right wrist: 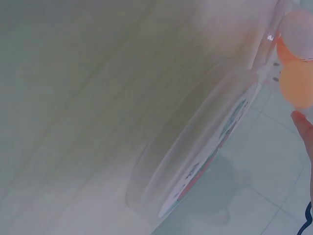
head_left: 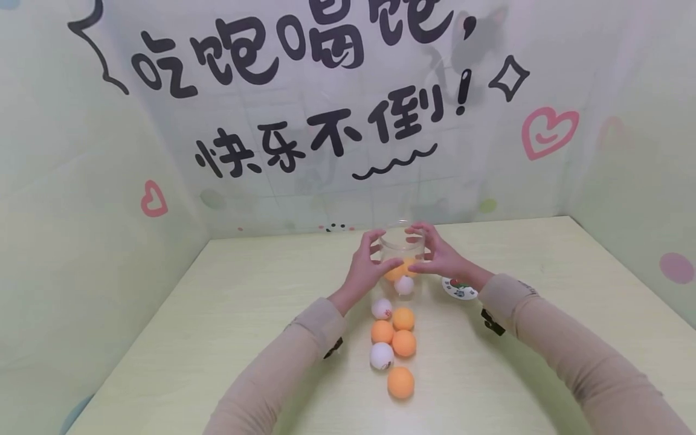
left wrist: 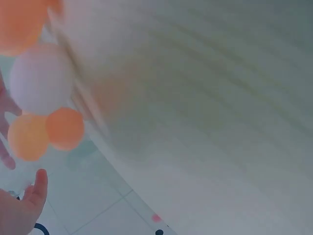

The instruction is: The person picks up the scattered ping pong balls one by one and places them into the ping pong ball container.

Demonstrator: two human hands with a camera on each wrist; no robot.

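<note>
Both hands are at a clear plastic jar (head_left: 401, 252) near the back of the table. My left hand (head_left: 368, 264) holds its left side, fingers bent round the wall and thumb across the front. From the other side my right hand (head_left: 439, 254) holds it the same way. Inside the jar are orange table tennis balls (head_left: 393, 273) and a white ball (head_left: 404, 286), partly hidden by the thumbs. In the left wrist view, a fingertip (left wrist: 41, 182) shows below the balls (left wrist: 29, 137). One fingertip (right wrist: 299, 119) appears at the right edge of the right wrist view, beneath an orange ball (right wrist: 297, 84).
Toward the front of the jar, several loose balls lie in two rough rows, orange (head_left: 404, 343) and white (head_left: 382, 356). A round printed lid (head_left: 459, 292) lies right of the jar, beneath the right wrist. A printed wall sheet (head_left: 326, 199) rises behind the table (head_left: 244, 320).
</note>
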